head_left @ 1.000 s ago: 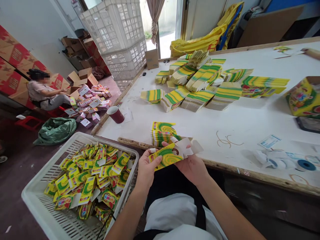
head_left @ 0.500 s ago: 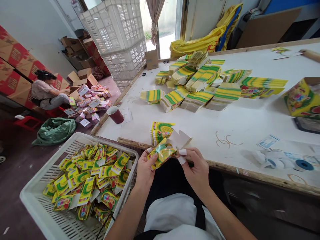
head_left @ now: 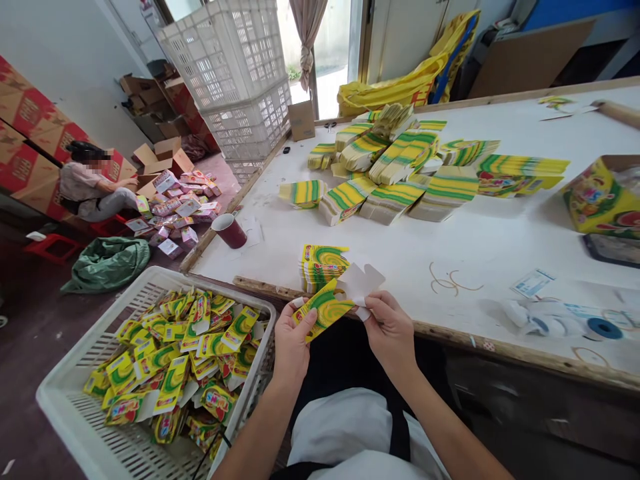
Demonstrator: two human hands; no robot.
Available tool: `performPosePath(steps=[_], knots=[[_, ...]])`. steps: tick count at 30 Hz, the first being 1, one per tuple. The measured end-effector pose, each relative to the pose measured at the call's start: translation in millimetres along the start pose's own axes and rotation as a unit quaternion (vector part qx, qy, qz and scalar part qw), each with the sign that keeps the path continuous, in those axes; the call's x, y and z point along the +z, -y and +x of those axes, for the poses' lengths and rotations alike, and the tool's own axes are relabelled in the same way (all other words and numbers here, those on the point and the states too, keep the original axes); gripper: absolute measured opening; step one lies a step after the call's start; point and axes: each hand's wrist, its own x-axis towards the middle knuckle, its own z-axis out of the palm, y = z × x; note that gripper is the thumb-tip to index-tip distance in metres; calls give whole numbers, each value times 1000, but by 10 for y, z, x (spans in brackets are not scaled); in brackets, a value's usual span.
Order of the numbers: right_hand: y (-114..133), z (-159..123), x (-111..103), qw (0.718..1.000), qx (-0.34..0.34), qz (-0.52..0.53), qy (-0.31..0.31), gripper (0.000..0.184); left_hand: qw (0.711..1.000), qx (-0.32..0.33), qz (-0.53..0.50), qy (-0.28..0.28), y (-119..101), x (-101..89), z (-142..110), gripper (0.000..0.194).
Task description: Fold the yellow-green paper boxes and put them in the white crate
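Observation:
Both my hands hold one small yellow and green carton [head_left: 327, 308] just in front of the table's near edge. My left hand [head_left: 291, 341] grips its left end, thumb on the printed face. My right hand [head_left: 389, 328] pinches the right end where the white flaps [head_left: 361, 281] stand open. A short stack of flat cartons [head_left: 323, 263] lies on the table right behind it. To my left, a white slatted crate [head_left: 75, 420] holds several folded cartons [head_left: 175, 363] of the same print.
Big piles of flat cartons [head_left: 400, 177] cover the white table [head_left: 500, 240] farther back. A dark red cup [head_left: 231, 231] stands at its left edge. Tape rolls [head_left: 603, 328] lie at the right. Stacked white crates [head_left: 235, 73] stand behind. A person [head_left: 87, 190] sits on the floor among boxes.
The carton has been turned and worked in my hands: its flaps went from spread flat at the right to standing up. My right hand moved from under it to its right end.

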Motion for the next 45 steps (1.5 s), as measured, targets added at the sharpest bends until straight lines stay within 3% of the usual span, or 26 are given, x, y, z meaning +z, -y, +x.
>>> performPosePath(steps=[6, 9, 11, 14, 17, 19, 22, 25, 31, 38, 45], knots=[[35, -92, 54, 999, 33, 42, 7, 10, 1000, -11, -6, 12, -35, 7, 7, 51], [74, -159, 104, 985, 85, 139, -63, 38, 1000, -10, -14, 15, -44, 21, 22, 51], [94, -149, 116, 970, 120, 200, -69, 57, 1000, -5, -14, 11, -36, 25, 23, 52], [115, -71, 101, 951, 155, 263, 41, 69, 1000, -4, 3, 24, 2, 27, -2, 49], [120, -17, 74, 937, 177, 274, 126, 65, 998, 6, 38, 55, 47, 23, -33, 40], [103, -14, 55, 950, 144, 227, 156, 62, 997, 21, 54, 60, 63, 10, -37, 36], [53, -18, 13, 972, 40, 108, 204, 65, 996, 27, 58, 55, 52, -21, -18, 37], [4, -1, -39, 969, -29, 32, 243, 71, 997, 17, 58, 43, 12, -34, 2, 41], [-35, -5, -74, 963, -73, -26, 258, 44, 997, 5, 58, 42, -58, -8, -7, 46], [3, 6, -92, 963, -85, -22, 255, 9, 997, 6, 63, 41, -72, -46, 13, 47], [15, 29, -137, 949, -84, -11, 304, 6, 997, 4, 69, 38, -100, -49, 26, 47]])
